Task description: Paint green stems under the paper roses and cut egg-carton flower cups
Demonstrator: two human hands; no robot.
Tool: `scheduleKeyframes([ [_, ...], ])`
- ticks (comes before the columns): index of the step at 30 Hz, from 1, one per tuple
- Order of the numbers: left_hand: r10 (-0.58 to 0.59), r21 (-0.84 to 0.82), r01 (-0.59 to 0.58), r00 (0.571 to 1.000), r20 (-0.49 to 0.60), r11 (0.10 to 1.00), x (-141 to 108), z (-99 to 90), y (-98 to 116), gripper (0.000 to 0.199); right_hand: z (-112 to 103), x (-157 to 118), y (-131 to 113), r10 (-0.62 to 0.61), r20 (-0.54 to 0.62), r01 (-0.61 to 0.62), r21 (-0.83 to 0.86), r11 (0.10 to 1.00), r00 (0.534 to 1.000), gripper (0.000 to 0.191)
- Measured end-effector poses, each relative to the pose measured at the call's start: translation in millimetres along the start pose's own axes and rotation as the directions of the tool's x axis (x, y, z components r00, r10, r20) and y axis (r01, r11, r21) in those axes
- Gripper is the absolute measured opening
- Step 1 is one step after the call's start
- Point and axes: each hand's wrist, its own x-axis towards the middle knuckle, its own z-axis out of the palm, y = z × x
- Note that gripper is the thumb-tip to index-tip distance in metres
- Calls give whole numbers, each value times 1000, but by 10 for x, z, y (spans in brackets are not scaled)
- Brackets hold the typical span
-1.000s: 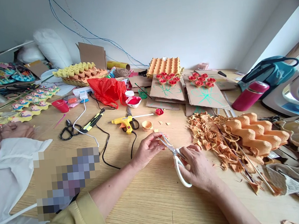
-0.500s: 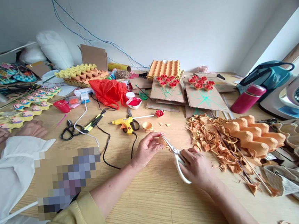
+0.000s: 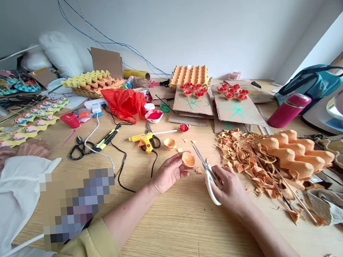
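Note:
Between its fingertips, my left hand (image 3: 171, 173) holds a small orange cup (image 3: 188, 159), its hollow facing me. My right hand (image 3: 229, 185) is wrapped round the white handles of a pair of scissors (image 3: 204, 162); the blades point up and left, just right of the cup and apart from it. Small orange scraps (image 3: 198, 170) lie under and beyond the blades. Behind my left hand sit stacked orange cups (image 3: 169, 143), a yellow glue gun (image 3: 142, 139) resting by dark-handled scissors, and a red paper flower (image 3: 184, 128).
A heap of orange trimmings (image 3: 236, 151) and an orange egg tray (image 3: 296, 153) lie on the right, near a pink bottle (image 3: 290, 110). Red flowers stand on cardboard (image 3: 239, 112) behind. Another person's hands (image 3: 32, 150) rest at the left. A black cord crosses the table.
The scissors have come away from the cup, and the cup has turned so its hollow shows. An orange scrap now lies beside my left fingertips.

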Motion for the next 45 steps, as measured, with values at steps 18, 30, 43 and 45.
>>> scheduleKeyframes([
  [18,142,-116,-164,973,-181,980,56,-50,109,42,-2,-49,190,104,-1,-103,-199,975,995,23],
  [30,303,-36,-321,921,-245,946,86,-50,137,38,114,-13,-439,253,245,-101,-502,859,936,23],
  [43,379,61,-384,854,-356,921,150,-73,106,35,-57,-168,-522,446,243,-245,-570,784,861,29],
  [45,401,88,-398,839,-367,913,149,-77,100,37,-31,-65,-528,445,231,-247,-576,779,865,29],
])
